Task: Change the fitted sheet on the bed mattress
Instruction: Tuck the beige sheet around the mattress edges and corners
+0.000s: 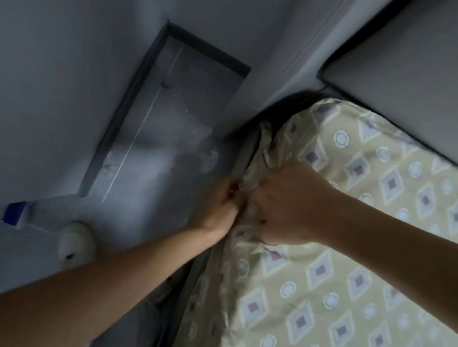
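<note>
The fitted sheet [355, 263], pale yellow with diamond and ring prints, is stretched over the mattress at lower right, its edge bunched along the left side near the corner. That bunched edge is gripped by the right hand [284, 207], fingers curled into the cloth. Just beside it, the same edge is pinched by the left hand [225, 205], down in the gap by the bed's side. A grey padded headboard [427, 71] is seen beyond. A white bottle [74, 243] is stood on the floor, well apart.
</note>
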Available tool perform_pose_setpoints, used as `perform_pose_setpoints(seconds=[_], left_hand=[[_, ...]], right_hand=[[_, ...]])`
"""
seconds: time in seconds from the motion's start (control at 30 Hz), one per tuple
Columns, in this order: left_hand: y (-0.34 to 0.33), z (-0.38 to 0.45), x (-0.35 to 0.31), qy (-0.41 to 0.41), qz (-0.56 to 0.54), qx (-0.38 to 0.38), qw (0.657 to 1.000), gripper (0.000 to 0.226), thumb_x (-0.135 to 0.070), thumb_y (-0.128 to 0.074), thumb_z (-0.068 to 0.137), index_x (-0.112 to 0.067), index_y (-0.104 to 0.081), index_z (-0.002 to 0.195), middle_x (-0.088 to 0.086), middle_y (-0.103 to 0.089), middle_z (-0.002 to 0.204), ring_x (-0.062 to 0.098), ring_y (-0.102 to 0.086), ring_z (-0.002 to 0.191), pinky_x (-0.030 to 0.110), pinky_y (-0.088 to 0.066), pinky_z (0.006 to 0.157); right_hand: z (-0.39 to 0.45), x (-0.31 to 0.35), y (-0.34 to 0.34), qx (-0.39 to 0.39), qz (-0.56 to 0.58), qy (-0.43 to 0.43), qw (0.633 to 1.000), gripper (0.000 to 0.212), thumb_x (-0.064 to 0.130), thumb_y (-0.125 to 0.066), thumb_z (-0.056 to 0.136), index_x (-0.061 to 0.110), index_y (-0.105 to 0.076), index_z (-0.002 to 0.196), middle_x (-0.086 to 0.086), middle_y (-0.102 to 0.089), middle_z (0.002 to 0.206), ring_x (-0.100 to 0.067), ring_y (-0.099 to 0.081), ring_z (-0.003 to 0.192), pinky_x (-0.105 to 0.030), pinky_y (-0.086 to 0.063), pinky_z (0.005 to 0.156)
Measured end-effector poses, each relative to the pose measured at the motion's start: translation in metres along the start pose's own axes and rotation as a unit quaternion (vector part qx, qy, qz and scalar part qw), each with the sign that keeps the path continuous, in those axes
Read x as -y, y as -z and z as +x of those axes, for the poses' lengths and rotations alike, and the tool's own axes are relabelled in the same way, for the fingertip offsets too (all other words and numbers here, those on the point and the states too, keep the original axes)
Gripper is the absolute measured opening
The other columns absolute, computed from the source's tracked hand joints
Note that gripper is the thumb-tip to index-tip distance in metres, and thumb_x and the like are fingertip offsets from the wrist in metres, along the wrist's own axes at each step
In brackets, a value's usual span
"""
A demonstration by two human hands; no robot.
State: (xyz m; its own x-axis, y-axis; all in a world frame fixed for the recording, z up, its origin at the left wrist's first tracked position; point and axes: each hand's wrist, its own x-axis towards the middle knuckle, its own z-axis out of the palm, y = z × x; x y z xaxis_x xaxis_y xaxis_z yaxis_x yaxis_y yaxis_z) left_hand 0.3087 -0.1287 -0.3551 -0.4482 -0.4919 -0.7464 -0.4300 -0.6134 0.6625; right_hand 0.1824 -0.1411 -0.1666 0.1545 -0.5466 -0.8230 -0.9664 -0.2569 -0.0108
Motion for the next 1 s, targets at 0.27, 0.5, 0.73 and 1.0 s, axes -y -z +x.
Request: perform_pose_setpoints(seconds=[0.27, 0.5, 0.73, 1.0], left_hand=[[-0.003, -0.09, 0.034, 0.035, 0.178, 0.091, 0.979, 0.057, -0.057, -0.031, 0.109, -0.033, -0.036, 0.16, 0.001, -0.039, 0.159, 0.024, -0.037, 0.147, 0.038, -0.028, 0.122], [0.012, -0.119, -0.026, -0.231, 0.229, 0.014, 0.945, 0.055, -0.04, -0.049, 0.105, -0.03, -0.038, 0.158, -0.003, -0.042, 0.151, 0.014, -0.044, 0.14, 0.038, -0.037, 0.119], [0.005, -0.137, -0.039, -0.464, 0.6, 0.11, 0.643, 0.072, -0.052, -0.052, 0.103, -0.022, -0.031, 0.164, 0.009, -0.012, 0.175, 0.032, 0.003, 0.162, 0.058, -0.019, 0.127], [0.002, -0.125, -0.034, -0.478, 0.687, 0.085, 0.541, 0.081, -0.062, -0.039, 0.105, -0.02, -0.011, 0.168, 0.018, 0.001, 0.174, 0.04, 0.011, 0.16, 0.063, -0.006, 0.128]], right_hand=[[0.026, -0.003, -0.016, -0.062, 0.023, -0.083, 0.994, 0.016, 0.031, -0.059, 0.085, 0.019, -0.056, 0.076, 0.005, -0.051, 0.079, -0.024, -0.059, 0.092, -0.039, -0.052, 0.092], [-0.037, 0.045, -0.096, -0.42, 0.243, -0.293, 0.824, 0.041, 0.025, -0.058, 0.093, 0.014, -0.059, 0.132, -0.015, -0.047, 0.14, -0.035, -0.045, 0.126, -0.045, -0.041, 0.104], [-0.101, 0.217, -0.203, -0.271, 0.428, -0.525, 0.684, 0.065, 0.048, -0.035, 0.105, 0.021, -0.026, 0.163, -0.014, -0.022, 0.169, -0.036, -0.018, 0.157, -0.056, -0.024, 0.124], [-0.074, 0.273, -0.229, -0.292, 0.433, -0.6, 0.605, 0.067, 0.045, -0.029, 0.107, 0.028, -0.01, 0.169, -0.003, 0.0, 0.177, -0.028, 0.005, 0.163, -0.061, -0.009, 0.128]])
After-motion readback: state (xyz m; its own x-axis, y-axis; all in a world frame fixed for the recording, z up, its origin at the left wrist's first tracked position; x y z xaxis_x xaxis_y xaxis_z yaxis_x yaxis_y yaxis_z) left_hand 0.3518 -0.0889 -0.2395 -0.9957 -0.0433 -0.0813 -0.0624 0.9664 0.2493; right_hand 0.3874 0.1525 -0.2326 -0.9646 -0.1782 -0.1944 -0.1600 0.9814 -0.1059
